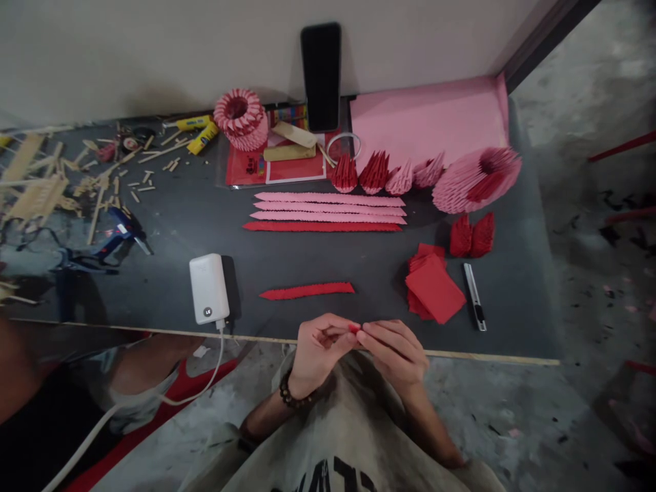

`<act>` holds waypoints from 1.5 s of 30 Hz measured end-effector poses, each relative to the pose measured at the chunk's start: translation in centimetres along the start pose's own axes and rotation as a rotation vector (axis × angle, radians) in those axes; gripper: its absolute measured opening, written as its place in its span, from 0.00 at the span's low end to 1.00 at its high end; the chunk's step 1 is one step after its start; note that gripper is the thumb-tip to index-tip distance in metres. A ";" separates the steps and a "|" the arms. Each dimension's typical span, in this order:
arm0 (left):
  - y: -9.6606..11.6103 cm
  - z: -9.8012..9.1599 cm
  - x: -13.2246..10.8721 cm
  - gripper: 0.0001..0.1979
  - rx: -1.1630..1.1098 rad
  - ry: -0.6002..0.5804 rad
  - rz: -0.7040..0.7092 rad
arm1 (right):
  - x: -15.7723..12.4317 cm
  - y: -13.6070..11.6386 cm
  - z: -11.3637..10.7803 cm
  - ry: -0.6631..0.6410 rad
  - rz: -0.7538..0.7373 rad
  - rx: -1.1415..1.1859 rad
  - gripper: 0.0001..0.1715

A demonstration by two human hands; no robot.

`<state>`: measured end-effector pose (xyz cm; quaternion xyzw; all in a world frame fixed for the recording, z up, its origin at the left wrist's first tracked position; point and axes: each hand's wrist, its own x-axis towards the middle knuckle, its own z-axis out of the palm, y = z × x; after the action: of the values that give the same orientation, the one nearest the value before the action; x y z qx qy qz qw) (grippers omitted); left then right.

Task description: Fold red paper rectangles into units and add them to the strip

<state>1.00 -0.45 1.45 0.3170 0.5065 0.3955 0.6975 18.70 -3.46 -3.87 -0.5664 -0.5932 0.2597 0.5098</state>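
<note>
A small piece of folded red paper [354, 328] is pinched between my two hands at the table's front edge. My left hand [322, 345], with a beaded bracelet at the wrist, grips it from the left. The fingertips of my right hand [394, 350] close on its other side and cover part of it. Just beyond lies a short red row of folded paper pieces [307, 291]. Farther back are a long red row [322, 226] and several pink rows [331, 210]. To the right sits a loose stack of red paper slips [435, 283].
A utility knife [475, 297] lies right of the slips. A white power bank [209, 288] with a cable stands left. Folded-paper models [479, 179], a phone [321, 76] and pink sheets [425, 123] line the back. Wooden scraps [46, 181] cover the left; a person's leg [148, 365] is beside me.
</note>
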 end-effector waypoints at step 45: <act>-2.5 -2.7 4.2 0.14 1.218 0.146 1.065 | 1.4 -1.0 -0.6 0.052 0.412 0.226 0.03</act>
<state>-0.32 2.15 -3.33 0.8128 0.4583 0.3491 0.0863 19.06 -2.52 -2.38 -0.6212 -0.4187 0.4084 0.5215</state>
